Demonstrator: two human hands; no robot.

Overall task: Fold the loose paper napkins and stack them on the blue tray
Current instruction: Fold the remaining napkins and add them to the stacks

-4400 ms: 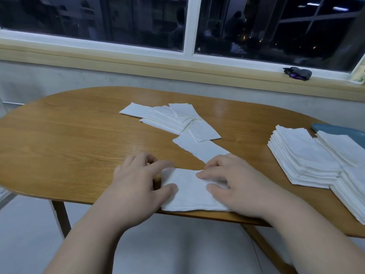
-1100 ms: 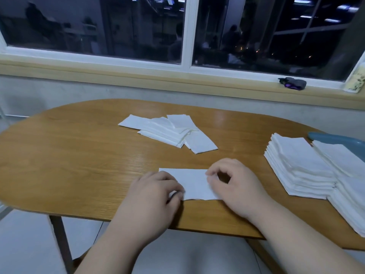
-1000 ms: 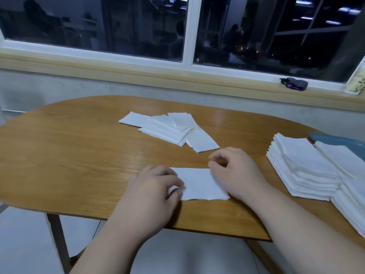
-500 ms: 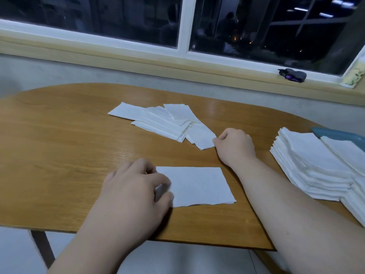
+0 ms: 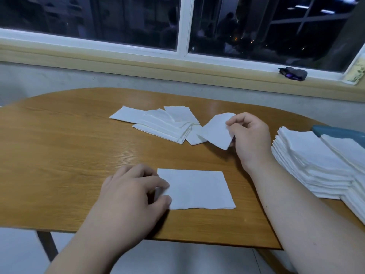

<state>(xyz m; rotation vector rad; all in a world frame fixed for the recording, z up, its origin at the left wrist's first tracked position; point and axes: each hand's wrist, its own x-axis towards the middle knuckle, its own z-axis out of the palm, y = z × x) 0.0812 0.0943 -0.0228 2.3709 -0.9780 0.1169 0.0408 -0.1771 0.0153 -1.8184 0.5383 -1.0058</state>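
A folded white napkin point(image 5: 197, 189) lies flat near the table's front edge. My left hand point(image 5: 130, 194) pinches its left edge between thumb and forefinger. Above the table's middle, my right hand point(image 5: 249, 135) pinches a loose napkin point(image 5: 216, 130) and holds it lifted and tilted. To the left of that lies a fanned pile of loose napkins point(image 5: 164, 123). Tall stacks of folded napkins point(image 5: 316, 161) stand at the right, partly over the blue tray point(image 5: 335, 131), of which only a far edge shows.
The oval wooden table point(image 5: 59, 155) stands under a window; its front edge runs close to my forearms. A small dark object point(image 5: 293, 73) and a patterned item point(image 5: 355, 71) sit on the window sill.
My right hand left the folded napkin, reached to the loose pile and lifted one napkin off it. My left hand stayed at the folded napkin's left edge.
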